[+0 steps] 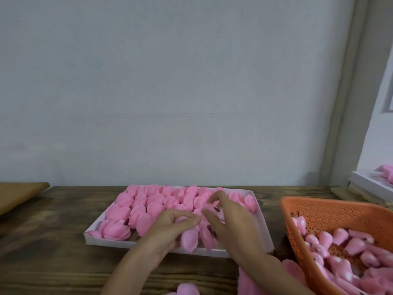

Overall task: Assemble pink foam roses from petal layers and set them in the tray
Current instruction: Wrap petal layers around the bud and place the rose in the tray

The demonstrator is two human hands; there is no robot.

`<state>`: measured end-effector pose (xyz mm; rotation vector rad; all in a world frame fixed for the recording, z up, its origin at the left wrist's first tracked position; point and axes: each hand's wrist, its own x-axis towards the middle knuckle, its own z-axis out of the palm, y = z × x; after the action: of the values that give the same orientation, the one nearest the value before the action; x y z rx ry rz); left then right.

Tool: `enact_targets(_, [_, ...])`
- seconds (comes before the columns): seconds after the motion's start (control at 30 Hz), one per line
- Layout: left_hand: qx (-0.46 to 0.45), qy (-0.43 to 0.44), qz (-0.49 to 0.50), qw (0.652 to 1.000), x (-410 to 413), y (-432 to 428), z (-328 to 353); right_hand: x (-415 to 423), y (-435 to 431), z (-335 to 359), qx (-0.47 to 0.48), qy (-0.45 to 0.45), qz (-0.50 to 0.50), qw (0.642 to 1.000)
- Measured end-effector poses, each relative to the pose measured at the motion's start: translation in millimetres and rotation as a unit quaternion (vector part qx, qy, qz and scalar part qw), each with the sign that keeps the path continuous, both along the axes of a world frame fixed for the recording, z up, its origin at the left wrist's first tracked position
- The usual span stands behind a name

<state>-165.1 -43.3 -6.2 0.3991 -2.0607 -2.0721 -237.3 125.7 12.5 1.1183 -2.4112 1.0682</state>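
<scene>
Lower center of frame: white tray (148, 244) on wood table (53, 241), packed w/ pink roses (148, 201). L hand (170, 225) pinches a petal layer (189, 239) over tray's front edge; R hand (229, 220) just beside it, fingers curled round a dark-stemmed bud (220, 213). Orange basket (331, 211) w/ more buds at lower right.

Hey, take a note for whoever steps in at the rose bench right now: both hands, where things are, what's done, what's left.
Left hand: pinches a petal layer over the tray's near edge.
Right hand: curved over a pale bud beside it; blur hides its grip.
White tray sits on the wooden table, nearly full of pink roses.
Orange basket, on the right, holds more buds; loose petals lie at the near edge.
Done: most of the tray.
Left: finish this rose and seat it in the tray.
</scene>
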Motion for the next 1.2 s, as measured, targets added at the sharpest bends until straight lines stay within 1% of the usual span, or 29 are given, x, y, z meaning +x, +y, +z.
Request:
enact_targets(0.07, [-0.010, 0.026, 0.026, 0.999, 0.9, -0.4, -1.2, 3.5, 2.2, -5.9, -0.044, -0.031, 0.010, 0.999])
enact_targets(0.13, [-0.020, 0.056, 0.085, 0.995, 1.3, 0.5, -2.7, 3.8, 3.2, -11.2, -0.068, -0.023, 0.010, 0.997])
enact_targets(0.2, [-0.013, 0.067, 0.149, 0.987, -1.7, 1.6, -4.6, 3.5, 3.3, -13.2, -0.054, 0.022, -0.002, 0.998])
enact_targets(0.23, [-0.008, 0.067, 0.173, 0.983, -3.3, 2.1, -4.8, 4.7, 3.2, -11.9, -0.036, 0.024, -0.011, 0.999])
enact_targets(0.27, [-0.002, 0.066, 0.192, 0.979, -4.4, 2.6, -4.0, 4.5, 2.9, -11.4, -0.028, 0.023, -0.027, 0.999])
enact_targets(0.3, [0.001, 0.065, 0.203, 0.977, -5.1, 3.3, -3.0, 4.6, 3.0, -11.7, -0.020, -0.018, -0.025, 0.999])
enact_targets(0.37, [-0.002, 0.067, 0.212, 0.975, -4.7, 4.1, -2.1, 4.1, 4.1, -11.9, 0.000, -0.049, 0.018, 0.999])
enact_targets(0.4, [-0.008, 0.070, 0.216, 0.974, -4.4, 4.7, -1.6, 4.6, 4.1, -12.6, 0.006, -0.040, 0.034, 0.999])
enact_targets(0.43, [-0.013, 0.075, 0.218, 0.973, -4.3, 4.7, -0.9, 3.2, 3.4, -15.5, -0.001, 0.012, 0.037, 0.999])
enact_targets(0.53, [-0.010, 0.101, 0.212, 0.972, -5.8, 7.0, -0.1, -3.1, 0.5, -20.6, -0.012, -0.004, 0.041, 0.999])
enact_targets(0.6, [-0.024, 0.114, 0.221, 0.968, -6.9, 9.0, 0.5, -3.2, 0.1, -20.8, -0.025, 0.023, 0.046, 0.998])
enact_targets(0.67, [-0.058, 0.127, 0.232, 0.963, -7.8, 11.2, -0.2, -3.9, 0.6, -21.4, -0.035, 0.054, 0.044, 0.997])
enact_targets(0.73, [-0.075, 0.144, 0.238, 0.958, -8.7, 11.9, -1.9, -3.8, 0.9, -22.3, -0.064, 0.089, 0.032, 0.993])
enact_targets(0.8, [-0.098, 0.155, 0.245, 0.952, -10.9, 10.8, -3.5, -3.7, 0.4, -21.9, -0.114, 0.124, 0.032, 0.985])
enact_targets(0.87, [-0.118, 0.157, 0.248, 0.949, -13.8, 10.2, -4.8, -3.3, 1.1, -21.0, -0.165, 0.148, 0.050, 0.974])
enact_targets(0.9, [-0.122, 0.155, 0.247, 0.949, -15.4, 10.2, -5.2, -2.4, 1.7, -20.4, -0.172, 0.148, 0.064, 0.972])
enact_targets(1.0, [-0.111, 0.146, 0.243, 0.953, -15.6, 11.5, -5.3, 0.5, 1.7, -21.4, -0.150, 0.150, 0.076, 0.974])
enact_targets(1.1, [-0.080, 0.145, 0.240, 0.956, -10.1, 14.3, -1.8, -0.5, 1.1, -22.5, -0.159, 0.143, 0.055, 0.975])
enact_targets(1.2, [-0.070, 0.145, 0.234, 0.959, -6.7, 17.7, 1.9, -3.5, 2.2, -23.9, -0.167, 0.157, 0.042, 0.973])
